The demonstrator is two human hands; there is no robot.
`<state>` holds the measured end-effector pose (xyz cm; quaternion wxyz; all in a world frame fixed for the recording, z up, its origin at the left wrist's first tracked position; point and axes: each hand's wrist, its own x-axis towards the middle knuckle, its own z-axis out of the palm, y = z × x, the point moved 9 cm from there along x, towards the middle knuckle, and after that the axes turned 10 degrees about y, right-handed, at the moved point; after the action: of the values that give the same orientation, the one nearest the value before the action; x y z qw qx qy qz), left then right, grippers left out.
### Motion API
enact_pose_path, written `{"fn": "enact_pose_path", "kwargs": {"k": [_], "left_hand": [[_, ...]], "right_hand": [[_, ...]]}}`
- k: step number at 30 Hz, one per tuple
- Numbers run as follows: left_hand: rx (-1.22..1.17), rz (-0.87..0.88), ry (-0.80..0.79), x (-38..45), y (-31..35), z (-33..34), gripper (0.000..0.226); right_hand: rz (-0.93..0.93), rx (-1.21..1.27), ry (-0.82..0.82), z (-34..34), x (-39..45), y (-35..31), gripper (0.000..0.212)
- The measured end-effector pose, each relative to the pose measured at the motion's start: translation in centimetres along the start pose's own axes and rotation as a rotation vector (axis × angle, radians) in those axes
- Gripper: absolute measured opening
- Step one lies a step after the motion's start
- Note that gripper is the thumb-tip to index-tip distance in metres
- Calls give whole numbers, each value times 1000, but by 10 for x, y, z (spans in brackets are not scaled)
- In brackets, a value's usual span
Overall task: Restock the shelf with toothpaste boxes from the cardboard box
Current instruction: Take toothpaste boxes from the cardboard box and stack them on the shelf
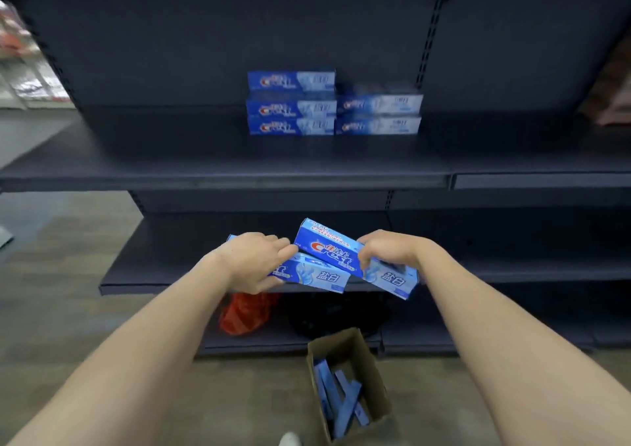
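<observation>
Cardboard is what everything here is made of: each hand carries one long, thin-walled toothpaste carton, and such cartons should be light and fairly stiff along their length but easy to dent at the faces and end flaps — so a hold across the narrow sides near the middle, as now, looks wiser than a squeeze on the broad printed face. The left hand has its fingers and thumb curled round the left carton, covering most of its logo; the right hand grips the right carton from above, fingers wrapped over its far edge, the carton tilted with its left end raised. Both are held in front of the lower shelf, well below the upper shelf, where the shelved stack stands — three cartons high on the left, two on the right. On the floor the cardboard box stands open with several more blue cartons on end inside. The glossy print may be a little slippery. Readable writing: "Crest" in white with a red C on the right carton, Chinese characters beside it, and the characters 盐白 on the pale ends of both held cartons; the shelved ones show the same logo, blurred.
</observation>
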<state>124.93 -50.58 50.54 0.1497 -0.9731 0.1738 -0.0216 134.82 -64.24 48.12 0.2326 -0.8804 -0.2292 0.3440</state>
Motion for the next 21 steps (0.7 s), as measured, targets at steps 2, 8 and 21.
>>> {"fn": "enact_pose_path", "kwargs": {"k": [2, 8, 21], "left_hand": [[41, -4, 35, 1, -9, -20, 57], [107, -27, 83, 11, -38, -62, 56], [164, -102, 227, 70, -111, -85, 58]], "right_hand": [[-19, -38, 28, -21, -7, -17, 16], [-58, -176, 101, -67, -17, -54, 34], [-182, -351, 362, -156, 16, -112, 53]]}}
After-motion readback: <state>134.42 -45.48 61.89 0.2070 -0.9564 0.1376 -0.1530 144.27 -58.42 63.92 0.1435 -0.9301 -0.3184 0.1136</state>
